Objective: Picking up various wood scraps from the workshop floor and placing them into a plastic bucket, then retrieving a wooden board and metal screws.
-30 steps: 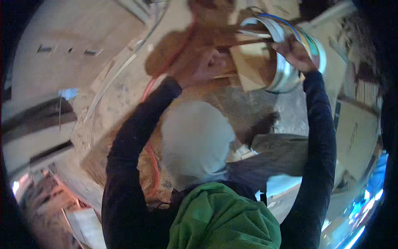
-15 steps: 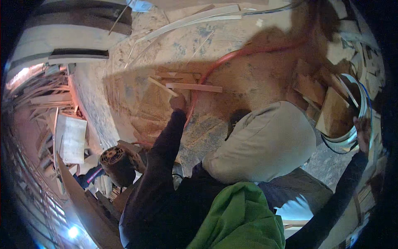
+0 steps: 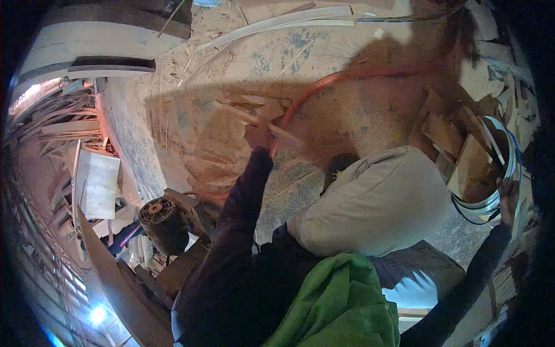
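Note:
My left hand is closed around thin wooden strips low over the dusty floor. A second strip, smeared by motion, sticks out to the right of its fingers. Just beyond the hand, more offcuts lie beside a red hose. Far to the right, my right hand grips the side of a round white bucket. Broad wood pieces stand tilted inside it and rise above its rim.
A dark motor stands to my left, near a pale board and a heap of wood scraps. Long pale strips lie across the far floor. My bent knee is between my arms.
My left hand has shifted slightly right and picked up the second strip, which lay across the hose before. My right hand stays at the bucket. The view has shifted a little.

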Demonstrator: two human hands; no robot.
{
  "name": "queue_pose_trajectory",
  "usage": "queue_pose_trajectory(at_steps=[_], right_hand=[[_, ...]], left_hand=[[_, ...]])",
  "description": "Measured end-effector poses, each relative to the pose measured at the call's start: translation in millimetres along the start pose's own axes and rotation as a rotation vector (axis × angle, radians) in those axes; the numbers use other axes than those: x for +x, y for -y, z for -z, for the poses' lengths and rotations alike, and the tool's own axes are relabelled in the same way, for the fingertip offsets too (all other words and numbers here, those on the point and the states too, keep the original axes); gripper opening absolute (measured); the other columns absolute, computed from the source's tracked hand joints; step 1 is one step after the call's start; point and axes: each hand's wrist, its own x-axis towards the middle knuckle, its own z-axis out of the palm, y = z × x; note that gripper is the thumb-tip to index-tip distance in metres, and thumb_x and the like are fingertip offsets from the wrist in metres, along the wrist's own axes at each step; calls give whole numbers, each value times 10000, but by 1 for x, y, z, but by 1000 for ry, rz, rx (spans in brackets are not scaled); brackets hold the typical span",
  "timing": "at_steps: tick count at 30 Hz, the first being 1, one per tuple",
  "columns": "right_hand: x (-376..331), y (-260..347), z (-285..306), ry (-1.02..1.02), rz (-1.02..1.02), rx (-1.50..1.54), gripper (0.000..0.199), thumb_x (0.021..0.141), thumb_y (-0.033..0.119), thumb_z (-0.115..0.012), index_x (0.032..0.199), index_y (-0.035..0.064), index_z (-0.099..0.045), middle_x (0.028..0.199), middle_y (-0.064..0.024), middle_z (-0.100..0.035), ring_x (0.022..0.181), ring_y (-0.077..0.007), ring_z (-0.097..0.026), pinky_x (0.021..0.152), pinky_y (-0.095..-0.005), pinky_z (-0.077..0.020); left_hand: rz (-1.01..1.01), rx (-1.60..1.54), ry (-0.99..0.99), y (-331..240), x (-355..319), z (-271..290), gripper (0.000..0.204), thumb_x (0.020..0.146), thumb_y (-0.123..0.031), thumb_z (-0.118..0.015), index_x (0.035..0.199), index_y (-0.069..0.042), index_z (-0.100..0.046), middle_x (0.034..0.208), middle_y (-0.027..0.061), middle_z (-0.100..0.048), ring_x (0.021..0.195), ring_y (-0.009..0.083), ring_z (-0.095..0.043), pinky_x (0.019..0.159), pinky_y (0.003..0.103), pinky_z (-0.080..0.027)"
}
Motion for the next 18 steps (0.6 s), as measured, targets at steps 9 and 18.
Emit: queue_pose_trajectory(at_steps=[9,18], right_hand=[[58,-15,-51,-98,-1,-323,513,915,194,-455,1386,65,-295,1394,-97,-334,1301,-270,-236,1060,-430,-247],[60,-2,-111,-328,2,-695,566,874,148,-543,1378,48,-304,1337,-94,-394,1232,-233,-355,1027,-374,-312]], left_hand=[[-107,548,54,100,143,30,458,750,-435,-617,909,-7,-586,884,199,-640,842,302,-638,729,449,-505],[-109,392,176,32,86,33,519,827,-445,-509,1037,23,-584,895,194,-657,840,313,-648,724,465,-495]])
